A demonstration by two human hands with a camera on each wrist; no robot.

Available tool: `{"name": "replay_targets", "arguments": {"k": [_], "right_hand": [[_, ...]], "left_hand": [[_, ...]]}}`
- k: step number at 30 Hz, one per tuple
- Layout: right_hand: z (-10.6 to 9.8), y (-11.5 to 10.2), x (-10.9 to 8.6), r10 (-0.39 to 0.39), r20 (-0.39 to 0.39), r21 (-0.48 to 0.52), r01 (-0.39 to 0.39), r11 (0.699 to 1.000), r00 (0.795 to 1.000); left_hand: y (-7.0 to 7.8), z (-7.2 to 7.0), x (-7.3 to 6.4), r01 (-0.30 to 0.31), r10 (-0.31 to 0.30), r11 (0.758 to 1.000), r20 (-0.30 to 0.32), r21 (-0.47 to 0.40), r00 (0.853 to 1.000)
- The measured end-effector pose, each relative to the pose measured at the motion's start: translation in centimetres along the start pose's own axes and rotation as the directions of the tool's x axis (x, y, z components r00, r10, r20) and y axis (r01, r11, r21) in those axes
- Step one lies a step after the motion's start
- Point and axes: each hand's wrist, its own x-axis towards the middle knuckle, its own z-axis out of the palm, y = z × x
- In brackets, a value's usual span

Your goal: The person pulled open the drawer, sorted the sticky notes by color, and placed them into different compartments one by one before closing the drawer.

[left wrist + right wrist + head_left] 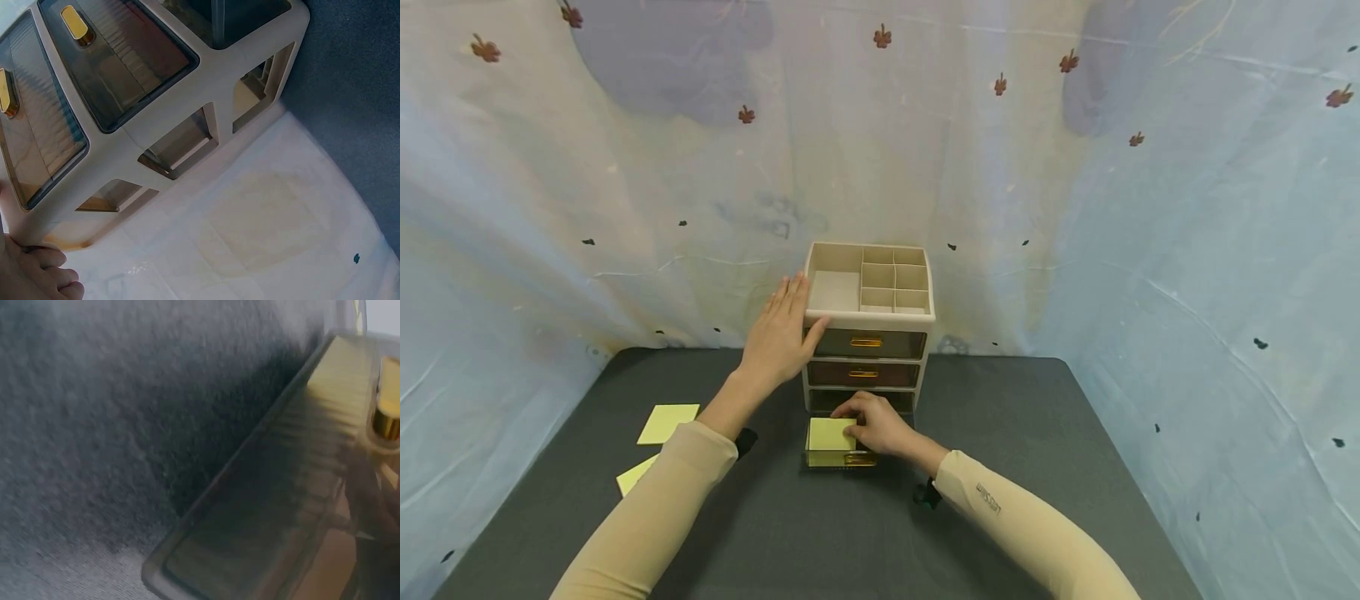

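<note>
A small cream drawer organizer stands on the dark table, its bottom drawer pulled out toward me. My left hand rests against the organizer's left side, fingers extended and thumb at the front edge. In the left wrist view, its curled-looking fingers show at the lower left corner. A yellow sticky note pad lies in the open drawer. My right hand reaches into that drawer and pinches the pad's right edge between thumb and fingers. The right wrist view shows the drawer's see-through wall, with fingers dimly behind it.
Two more yellow sticky note pads lie on the table at the left, one partly behind my left sleeve. Two upper drawers with gold handles are closed. Open compartments top the organizer. A patterned curtain hangs behind.
</note>
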Motion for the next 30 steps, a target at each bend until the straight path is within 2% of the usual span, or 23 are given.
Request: {"name": "replay_targets", "arguments": {"k": [5, 17, 25, 30], "right_hand": [[-0.1, 0.5, 0.6, 0.023, 0.020, -0.026, -0.022, 0.999, 1.000], [0.2, 1.2, 1.1, 0.027, 0.053, -0.145, -0.019, 0.989, 0.998], [0.1, 1.4, 1.0, 0.032, 0.105, -0.171, -0.013, 0.985, 0.994], [-0.3, 1.2, 0.7, 0.032, 0.130, -0.142, -0.013, 0.990, 0.991]], "left_hand": [[0.1, 0.0, -0.1, -0.001, 0.001, 1.000, -0.001, 0.004, 1.000], [0.1, -0.2, 0.0, 0.004, -0.004, 1.000, 0.000, -0.007, 1.000], [-0.4, -0.3, -0.2, 0.020, -0.019, 0.998, 0.015, -0.061, 1.000], [-0.6, -0.1, -0.6, 0.036, -0.034, 0.994, 0.017, -0.104, 0.999]]}}
